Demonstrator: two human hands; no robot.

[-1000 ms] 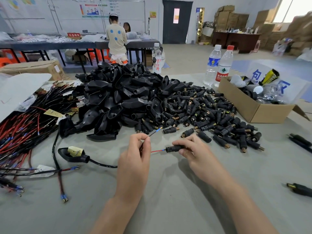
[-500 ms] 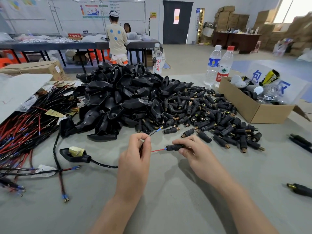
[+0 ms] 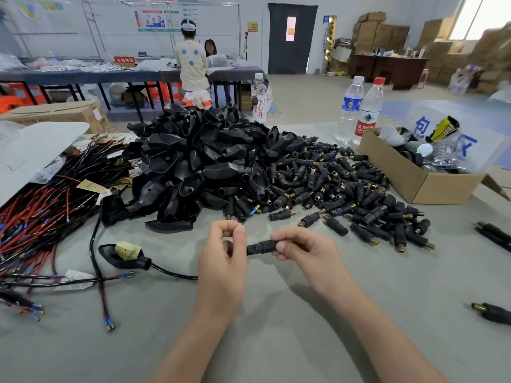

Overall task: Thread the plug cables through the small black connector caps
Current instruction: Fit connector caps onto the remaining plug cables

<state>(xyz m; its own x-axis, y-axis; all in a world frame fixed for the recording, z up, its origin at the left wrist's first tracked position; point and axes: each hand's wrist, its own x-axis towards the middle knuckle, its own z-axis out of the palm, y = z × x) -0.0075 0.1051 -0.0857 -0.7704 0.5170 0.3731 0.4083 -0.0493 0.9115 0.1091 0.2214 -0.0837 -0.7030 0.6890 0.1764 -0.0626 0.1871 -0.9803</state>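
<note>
Head view: left hand (image 3: 221,261) pinches plug cable (image 3: 171,273) wires, right hand (image 3: 301,250) pinches connector cap (image 3: 261,247), above counter (image 3: 276,341) near-edge middle. Cap has slid against left hand, red wire between now covered, so this thread looks almost done. Beyond: loose cap pile (image 3: 345,189), plug shells (image 3: 193,161); nothing blocks.

Black connector cap (image 3: 261,247) horizontal on cable (image 3: 174,273), above table.

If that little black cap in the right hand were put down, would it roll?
It may roll: the cap is a round barrel. Probably light, since the right hand holds it by fingertips. It looks stiff, showing no dent.
</note>
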